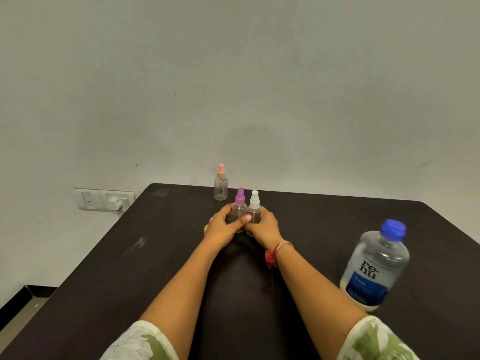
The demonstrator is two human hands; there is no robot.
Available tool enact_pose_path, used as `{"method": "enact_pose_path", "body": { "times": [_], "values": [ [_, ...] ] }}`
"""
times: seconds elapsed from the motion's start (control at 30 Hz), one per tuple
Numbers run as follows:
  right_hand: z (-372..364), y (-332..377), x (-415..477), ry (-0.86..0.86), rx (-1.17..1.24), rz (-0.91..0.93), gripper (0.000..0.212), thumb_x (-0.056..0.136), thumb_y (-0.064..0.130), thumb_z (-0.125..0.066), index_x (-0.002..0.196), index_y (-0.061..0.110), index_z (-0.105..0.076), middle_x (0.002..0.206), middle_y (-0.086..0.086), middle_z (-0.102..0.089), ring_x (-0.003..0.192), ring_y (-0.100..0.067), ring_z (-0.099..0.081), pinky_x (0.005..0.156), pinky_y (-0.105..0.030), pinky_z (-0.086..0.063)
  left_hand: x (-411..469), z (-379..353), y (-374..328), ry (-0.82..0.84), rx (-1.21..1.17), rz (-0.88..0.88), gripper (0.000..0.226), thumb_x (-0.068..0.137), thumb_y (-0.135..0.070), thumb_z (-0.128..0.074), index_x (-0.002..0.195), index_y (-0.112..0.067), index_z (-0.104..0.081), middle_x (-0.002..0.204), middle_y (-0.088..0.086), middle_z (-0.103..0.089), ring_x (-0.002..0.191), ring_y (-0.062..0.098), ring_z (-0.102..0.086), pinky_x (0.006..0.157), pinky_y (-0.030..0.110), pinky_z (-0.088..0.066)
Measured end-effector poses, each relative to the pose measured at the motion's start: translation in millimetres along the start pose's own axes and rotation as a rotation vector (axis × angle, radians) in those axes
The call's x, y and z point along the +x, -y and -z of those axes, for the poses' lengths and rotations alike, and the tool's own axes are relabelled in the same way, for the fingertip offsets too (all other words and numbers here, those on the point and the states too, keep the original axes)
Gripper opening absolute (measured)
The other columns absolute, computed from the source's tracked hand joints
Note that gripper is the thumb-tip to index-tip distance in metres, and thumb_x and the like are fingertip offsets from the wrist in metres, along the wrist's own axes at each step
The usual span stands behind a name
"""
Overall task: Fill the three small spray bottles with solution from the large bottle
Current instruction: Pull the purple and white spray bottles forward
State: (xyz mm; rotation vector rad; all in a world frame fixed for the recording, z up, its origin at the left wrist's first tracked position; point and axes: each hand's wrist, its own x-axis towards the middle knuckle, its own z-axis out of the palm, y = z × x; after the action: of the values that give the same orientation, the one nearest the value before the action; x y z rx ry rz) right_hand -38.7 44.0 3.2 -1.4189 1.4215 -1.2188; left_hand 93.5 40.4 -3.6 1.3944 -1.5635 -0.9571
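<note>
Two small clear spray bottles stand side by side at the middle of the dark table (324,229). My left hand (223,227) grips the one with the purple cap (239,203). My right hand (262,226) grips the one with the white cap (254,203). My left thumb lies across the front of both bottles. A third small spray bottle with a pink cap (221,183) stands alone near the table's far edge. The large clear solution bottle (376,266) with a blue cap and blue label stands upright at the right, untouched.
A white wall rises right behind the table. A wall socket with a white plug (114,200) sits left of the table's far left corner. The floor shows at the lower left past the table edge.
</note>
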Motion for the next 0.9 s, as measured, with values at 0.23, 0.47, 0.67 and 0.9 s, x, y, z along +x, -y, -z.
{"method": "enact_pose_path", "body": {
  "times": [0.23,0.47,0.67,0.9],
  "values": [
    [13.0,4.4,-63.9,0.021,-0.03,0.01,0.044,0.075,0.004,-0.075,0.115,0.014,-0.058,0.107,-0.003,-0.066,0.1,-0.017,-0.063,0.089,-0.027,-0.051,-59.8,-2.9,-6.1,-0.017,-0.023,-0.046,0.034,0.083,-0.042,-0.07,0.114,-0.037,-0.058,0.113,-0.008,-0.065,0.105,0.013,-0.059,0.098,0.044,-0.048],
    [28.8,10.6,-123.0,0.056,-0.146,0.045,0.043,0.079,0.016,-0.074,0.116,0.014,-0.052,0.104,0.003,-0.061,0.096,-0.01,-0.059,0.073,-0.011,-0.043,-112.7,-7.1,-12.8,0.016,-0.006,-0.061,0.049,0.077,-0.05,-0.07,0.12,-0.03,-0.06,0.111,-0.008,-0.066,0.104,0.012,-0.06,0.094,0.036,-0.049],
    [45.1,9.1,-162.1,0.061,-0.37,0.086,0.036,0.084,0.019,-0.065,0.113,0.007,-0.047,0.112,-0.008,-0.042,0.094,-0.013,-0.046,0.085,-0.024,-0.041,-141.8,-15.5,-16.0,-0.02,0.021,-0.056,0.052,0.073,-0.056,-0.072,0.117,-0.031,-0.062,0.104,-0.01,-0.066,0.098,0.01,-0.061,0.092,0.038,-0.051],
    [53.9,3.9,-187.2,-0.086,-0.377,0.093,0.036,0.086,0.021,-0.066,0.116,0.008,-0.049,0.109,-0.005,-0.043,0.09,-0.009,-0.045,0.079,-0.018,-0.036,-162.5,-32.5,-27.0,-0.051,0.065,-0.054,0.045,0.077,-0.05,-0.073,0.117,-0.036,-0.059,0.105,-0.012,-0.065,0.096,0.007,-0.061,0.093,0.04,-0.05]
  ]
}}
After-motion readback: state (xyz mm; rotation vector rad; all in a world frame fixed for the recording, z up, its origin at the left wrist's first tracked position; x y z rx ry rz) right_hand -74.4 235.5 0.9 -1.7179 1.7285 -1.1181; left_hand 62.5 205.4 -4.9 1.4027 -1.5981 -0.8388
